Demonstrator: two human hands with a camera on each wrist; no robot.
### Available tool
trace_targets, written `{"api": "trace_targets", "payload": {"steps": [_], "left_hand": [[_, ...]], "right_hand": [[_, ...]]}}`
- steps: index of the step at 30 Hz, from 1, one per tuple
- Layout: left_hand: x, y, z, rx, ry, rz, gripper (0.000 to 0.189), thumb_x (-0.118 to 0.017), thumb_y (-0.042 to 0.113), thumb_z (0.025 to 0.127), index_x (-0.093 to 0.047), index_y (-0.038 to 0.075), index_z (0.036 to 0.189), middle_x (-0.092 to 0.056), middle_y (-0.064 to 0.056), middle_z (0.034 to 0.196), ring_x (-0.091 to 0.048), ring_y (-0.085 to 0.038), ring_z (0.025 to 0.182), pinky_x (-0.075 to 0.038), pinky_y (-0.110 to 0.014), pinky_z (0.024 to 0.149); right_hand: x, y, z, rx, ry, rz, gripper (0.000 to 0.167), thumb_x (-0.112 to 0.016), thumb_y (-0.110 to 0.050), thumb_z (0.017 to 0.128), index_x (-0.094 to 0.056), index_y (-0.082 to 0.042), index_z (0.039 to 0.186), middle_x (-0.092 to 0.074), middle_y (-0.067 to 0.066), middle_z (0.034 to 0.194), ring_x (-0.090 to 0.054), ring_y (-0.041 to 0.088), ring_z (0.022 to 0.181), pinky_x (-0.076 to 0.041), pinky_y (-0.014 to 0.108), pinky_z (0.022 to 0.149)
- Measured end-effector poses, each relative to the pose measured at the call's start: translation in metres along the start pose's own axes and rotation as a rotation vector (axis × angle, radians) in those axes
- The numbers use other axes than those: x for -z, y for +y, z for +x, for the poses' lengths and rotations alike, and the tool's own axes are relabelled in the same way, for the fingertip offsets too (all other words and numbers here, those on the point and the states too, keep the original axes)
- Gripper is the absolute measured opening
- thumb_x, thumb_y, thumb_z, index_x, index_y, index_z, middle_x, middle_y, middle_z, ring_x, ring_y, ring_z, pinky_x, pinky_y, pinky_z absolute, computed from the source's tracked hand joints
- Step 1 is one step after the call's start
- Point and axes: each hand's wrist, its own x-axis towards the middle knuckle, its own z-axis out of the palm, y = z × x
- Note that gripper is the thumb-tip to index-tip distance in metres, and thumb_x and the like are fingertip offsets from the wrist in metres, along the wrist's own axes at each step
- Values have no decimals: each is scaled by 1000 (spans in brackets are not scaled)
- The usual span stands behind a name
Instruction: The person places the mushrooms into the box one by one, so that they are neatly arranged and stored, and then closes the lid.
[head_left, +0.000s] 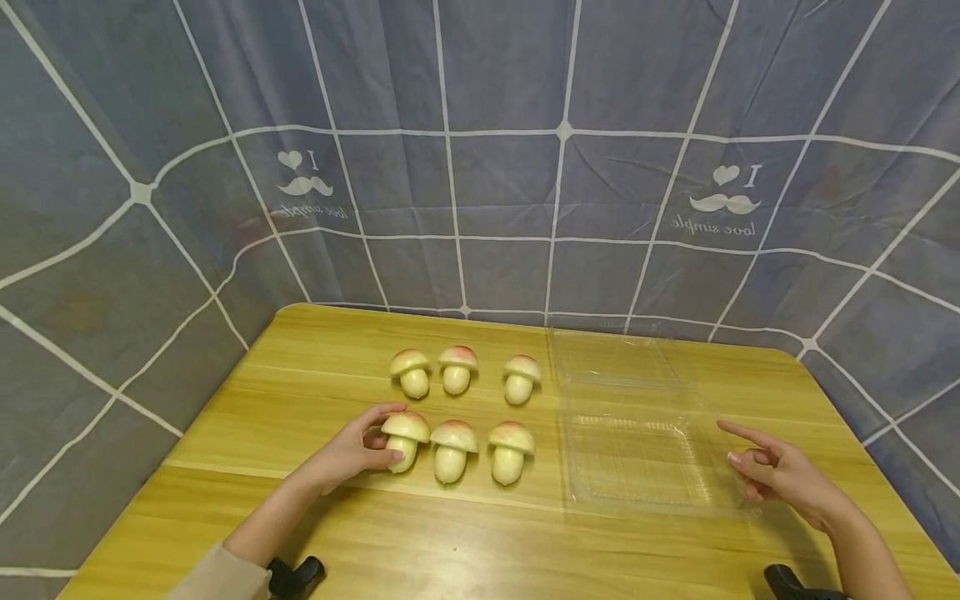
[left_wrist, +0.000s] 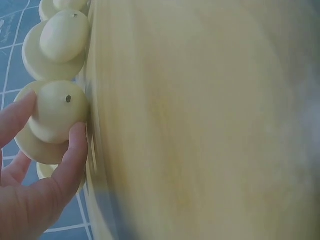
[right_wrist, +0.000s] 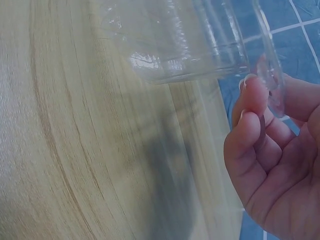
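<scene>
My left hand [head_left: 358, 446] grips the leftmost front artificial mushroom [head_left: 405, 450], which has a pale yellow stem and a cap blushed red. In the left wrist view its stem [left_wrist: 57, 112] points toward the camera and shows a small dark spot, with thumb and fingers round it. Beside it stand a middle mushroom [head_left: 450, 465] and a right one [head_left: 507, 467]. On the right, my right hand [head_left: 783, 483] pinches the near right edge of a clear plastic container [head_left: 637, 504]. Its forefinger is stretched out, and the other fingers are curled.
Behind the front row are three more mushrooms: left [head_left: 414, 383], middle [head_left: 456, 379] and right [head_left: 517, 390]. The container's open lid [head_left: 615, 358] lies toward the back of the wooden table [head_left: 450, 550]. A grey checked curtain [head_left: 510, 183] hangs along the table's far side.
</scene>
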Motion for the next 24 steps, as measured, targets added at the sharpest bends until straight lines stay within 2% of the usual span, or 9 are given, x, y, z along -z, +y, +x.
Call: {"api": "trace_targets", "payload": {"steps": [6,14,19,24], "left_hand": [[1,1,0,1,-15,-11,70,-69,7,83,-29,0,140,-34,-27,130,-52,-23,92,-49,-28,72],[6,7,-1,-6,-9,-27,69,-69,7,84,-30,1,140,-29,-28,133,-53,-26,99,-51,-33,75],[13,16,-2,-28,23,-25,69,-68,6,84,-30,1,141,-26,-29,134,-55,-27,97,-53,-40,73],[19,23,-3,-46,49,2,68,-68,6,84,-30,0,140,-27,-30,136,-55,-30,100,-52,-40,75]], "right_hand": [[2,-1,0,-1,-23,25,53,-44,-5,98,-45,-50,126,-54,-6,74,-52,5,57,-45,28,50],[3,-1,0,-11,-26,25,53,-45,-5,98,-44,-50,128,-56,-4,76,-52,7,57,-46,28,51],[2,-2,2,-7,-32,32,54,-44,-4,98,-43,-49,128,-54,-5,74,-51,7,57,-45,29,50],[2,-2,2,15,-51,39,54,-43,-3,98,-43,-47,130,-52,-7,73,-50,7,57,-44,31,48]]}}
